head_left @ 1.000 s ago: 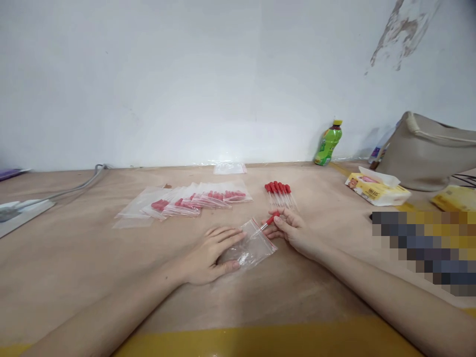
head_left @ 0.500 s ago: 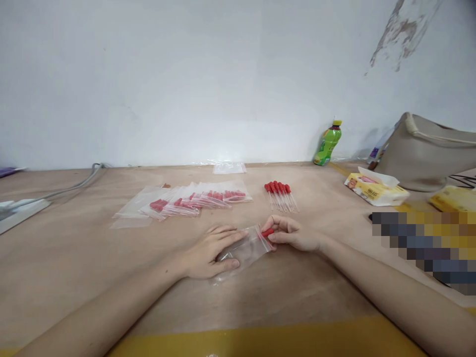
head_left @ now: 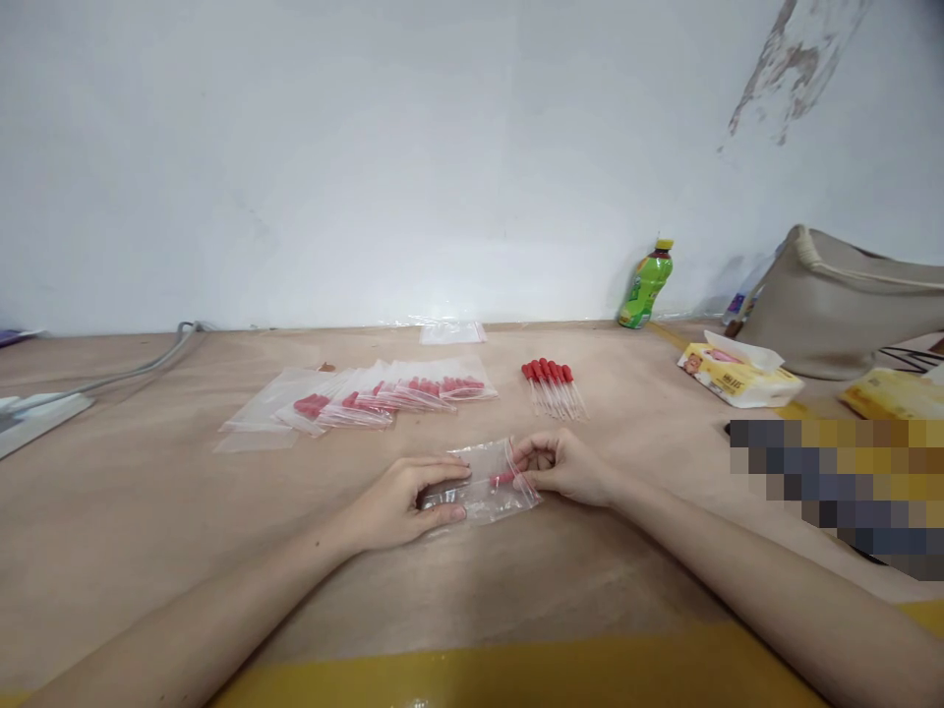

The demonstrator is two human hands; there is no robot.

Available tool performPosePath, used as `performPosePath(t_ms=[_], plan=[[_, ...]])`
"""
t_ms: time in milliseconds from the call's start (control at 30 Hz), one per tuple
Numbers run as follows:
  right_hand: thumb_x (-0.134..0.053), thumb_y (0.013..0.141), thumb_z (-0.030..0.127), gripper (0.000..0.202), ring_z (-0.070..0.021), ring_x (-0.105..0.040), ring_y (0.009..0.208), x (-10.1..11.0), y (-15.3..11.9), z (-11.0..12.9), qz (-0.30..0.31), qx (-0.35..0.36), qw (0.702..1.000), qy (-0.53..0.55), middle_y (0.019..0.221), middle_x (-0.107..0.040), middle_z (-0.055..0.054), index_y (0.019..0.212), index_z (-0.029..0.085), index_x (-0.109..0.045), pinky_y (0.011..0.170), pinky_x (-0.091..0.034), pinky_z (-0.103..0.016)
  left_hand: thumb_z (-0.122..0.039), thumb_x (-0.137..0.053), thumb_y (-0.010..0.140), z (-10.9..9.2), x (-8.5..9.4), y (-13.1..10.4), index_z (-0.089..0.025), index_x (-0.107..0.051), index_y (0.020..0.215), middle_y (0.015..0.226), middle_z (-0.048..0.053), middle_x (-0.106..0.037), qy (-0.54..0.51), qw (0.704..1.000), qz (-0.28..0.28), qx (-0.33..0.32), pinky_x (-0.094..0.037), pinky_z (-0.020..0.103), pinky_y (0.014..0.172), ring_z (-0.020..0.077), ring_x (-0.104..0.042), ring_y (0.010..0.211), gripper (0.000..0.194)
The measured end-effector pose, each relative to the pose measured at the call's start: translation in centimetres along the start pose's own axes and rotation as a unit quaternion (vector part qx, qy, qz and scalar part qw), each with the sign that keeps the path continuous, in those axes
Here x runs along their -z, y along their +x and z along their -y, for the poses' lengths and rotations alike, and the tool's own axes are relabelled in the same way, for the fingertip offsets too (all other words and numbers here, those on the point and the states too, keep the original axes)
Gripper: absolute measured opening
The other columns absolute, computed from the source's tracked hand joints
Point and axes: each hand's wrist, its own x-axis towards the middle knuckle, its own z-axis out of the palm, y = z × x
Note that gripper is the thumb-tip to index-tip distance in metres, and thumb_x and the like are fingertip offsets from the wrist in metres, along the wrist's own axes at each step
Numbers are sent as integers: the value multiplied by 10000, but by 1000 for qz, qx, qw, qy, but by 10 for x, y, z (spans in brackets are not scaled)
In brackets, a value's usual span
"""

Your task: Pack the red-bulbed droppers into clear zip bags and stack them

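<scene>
Left hand [head_left: 402,506], spread, is pinning the clear bag [head_left: 491,506]; right hand [head_left: 567,469], fingers narrowed, is feeding in a red-ended dropper [head_left: 501,480], grip unclear. Probably needing a deeper push.

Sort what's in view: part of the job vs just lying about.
In the job, by the look of it:
nearest clear bag
red piece near its mouth
loose red-topped pieces
overlapping bags with red inside

Just lying about, it seems:
green bottle
tissue pack
beige bag
grey cable
</scene>
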Motion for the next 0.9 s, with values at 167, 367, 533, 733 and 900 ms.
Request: performPosePath(t_ms=[167, 367, 533, 733, 900], plan=[[-612, 690, 391, 321, -39, -395, 413, -2, -4, -4, 31, -12, 999, -6, 651, -622, 15, 914, 164, -581, 395, -314, -168, -388, -549, 823, 0, 0, 1, -227, -530, 1184, 1184, 48, -573, 4, 1000, -9, -5, -394, 369, 958, 217, -507, 1117, 395], [-548, 713, 382, 246, -84, -452, 469, 27, 15, -8, -141, 12, 970, -197, 659, -615, -16, 780, 152, -602, 444, -342, -210, -385, -533, 832, 0, 2, 0, -215, -541, 1071, 1201, 56, -550, -15, 1000, 2, 2, -401, 331, 928, 203, -515, 1102, 293], [-540, 706, 366, 191, -169, -565, 687, 59, 49, -1, -328, -18, 826, -458, 738, -633, -37, 677, 197, -624, 580, -375, -259, -380, -516, 836, -3, 4, 0, -192, -495, 876, 1187, 80, -554, -48, 999, 6, 16, -437, 319, 832, 225, -527, 1076, 193], [-512, 711, 437, 280, -250, -605, 775, 66, 84, -2, -352, -152, 789, -480, 800, -647, -98, 731, 187, -638, 610, -404, -317, -346, -435, 882, -4, 9, -1, -179, -477, 831, 1186, 86, -549, -50, 998, 34, 18, -437, 281, 761, 210, -550, 1011, 179], [-469, 758, 378, 267, -273, -605, 814, 66, 88, 5, -353, -165, 803, -450, 796, -646, -142, 716, 157, -613, 638, -410, -341, -336, -470, 863, -2, 14, -3, -191, -471, 883, 1277, 83, -480, -47, 996, 66, 25, -446, 264, 687, 215, -555, 1000, 147]])
